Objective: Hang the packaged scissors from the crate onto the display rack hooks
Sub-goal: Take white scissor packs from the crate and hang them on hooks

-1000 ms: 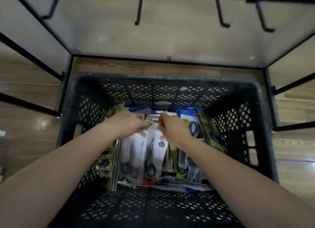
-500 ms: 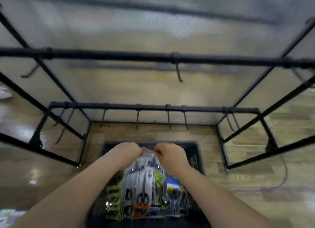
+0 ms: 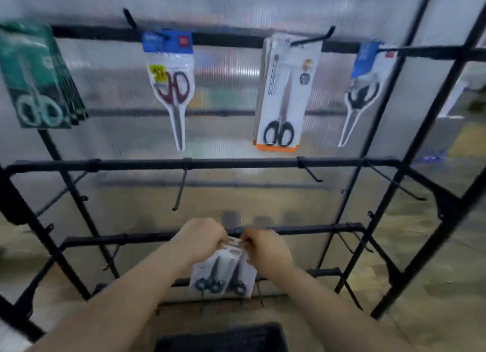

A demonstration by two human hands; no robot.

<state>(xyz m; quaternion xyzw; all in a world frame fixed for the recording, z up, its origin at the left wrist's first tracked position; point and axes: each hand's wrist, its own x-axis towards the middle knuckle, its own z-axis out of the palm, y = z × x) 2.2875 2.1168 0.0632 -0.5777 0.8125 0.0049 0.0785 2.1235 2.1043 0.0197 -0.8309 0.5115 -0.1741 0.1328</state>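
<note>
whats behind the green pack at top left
More green packs stacked behind the front pack, with only their right edges showing. Their fronts are covered, so the exact count is unclear.

WALL: translucent ribbed panel [image 3: 231,88], located 12 o'clock | FLOOR: tan flooring [image 3: 431,307], located 4 o'clock | LIGHT: diffused through panel

Crate [image 3: 221,337] mostly below the bottom edge; green packs [image 3: 36,75] blurry.
</note>
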